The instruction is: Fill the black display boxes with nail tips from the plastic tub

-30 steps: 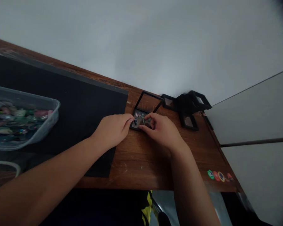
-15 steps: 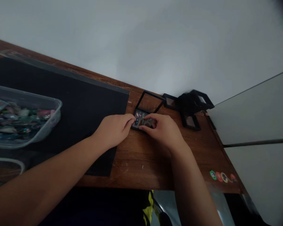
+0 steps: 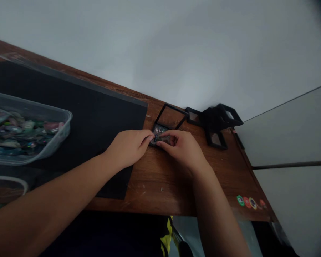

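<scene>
A small black case (image 3: 154, 144) lies on the wooden table, its framed lid (image 3: 172, 116) raised toward the wall. Small shiny pieces (image 3: 160, 129), too small to name, sit on the grey inside of the case. My left hand (image 3: 131, 144) is closed at the left edge of the case, thumb and fingertips pressed together on it. Over the case's right part curves my right hand (image 3: 184, 146), thumb and forefinger apart around a dark glossy piece (image 3: 156, 137). The right hand covers part of the case.
A clear plastic tub (image 3: 66, 125) of wrapped, shiny pieces stands on a black mat (image 3: 107, 114) at left. Several black framed cases (image 3: 216, 139) and a dark bundle (image 3: 213, 116) lie at right by the wall. Colourful round stickers (image 3: 246, 202) line the table's right front.
My right thumb and forefinger have shifted slightly left across the case, closer to the dark piece. My left hand stays at the case's edge. The view has tilted slightly.
</scene>
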Motion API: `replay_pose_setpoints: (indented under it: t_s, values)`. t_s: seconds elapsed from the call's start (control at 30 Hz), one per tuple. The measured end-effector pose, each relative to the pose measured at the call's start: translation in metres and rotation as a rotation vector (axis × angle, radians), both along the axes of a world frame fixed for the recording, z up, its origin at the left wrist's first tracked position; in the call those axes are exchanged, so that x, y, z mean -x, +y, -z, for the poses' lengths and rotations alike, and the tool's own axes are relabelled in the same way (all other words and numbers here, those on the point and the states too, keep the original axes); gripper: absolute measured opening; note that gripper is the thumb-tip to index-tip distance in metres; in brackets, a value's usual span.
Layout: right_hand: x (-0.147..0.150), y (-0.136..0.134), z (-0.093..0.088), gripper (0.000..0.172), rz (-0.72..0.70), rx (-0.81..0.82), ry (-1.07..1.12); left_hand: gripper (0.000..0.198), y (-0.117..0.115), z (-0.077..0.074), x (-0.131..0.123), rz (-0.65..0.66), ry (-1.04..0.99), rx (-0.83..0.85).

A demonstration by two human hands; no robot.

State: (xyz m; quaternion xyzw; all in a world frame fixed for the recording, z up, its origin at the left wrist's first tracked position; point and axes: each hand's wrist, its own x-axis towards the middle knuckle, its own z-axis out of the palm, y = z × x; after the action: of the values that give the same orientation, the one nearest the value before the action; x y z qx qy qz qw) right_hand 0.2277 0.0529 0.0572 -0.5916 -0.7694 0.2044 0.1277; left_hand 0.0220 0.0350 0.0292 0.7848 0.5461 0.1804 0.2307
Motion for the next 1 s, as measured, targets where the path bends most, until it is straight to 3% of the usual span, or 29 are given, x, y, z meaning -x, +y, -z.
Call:
replay_pose_setpoints:
  t_s: [0.2,0.6,1.0]
  values:
    - [0.000,0.002,-0.001,0.013,-0.014,0.031,-0.009,0.038,-0.001,-0.001,0.002,0.009,-0.022,-0.018]
    - [0.003,0.000,0.000,0.014,0.025,0.036,-0.058,0.038,-0.001,0.000,0.003,0.008,-0.022,0.002]
    - [0.014,-0.002,0.000,0.029,0.123,-0.005,-0.167,0.039,-0.003,-0.004,0.002,0.011,-0.017,-0.003]
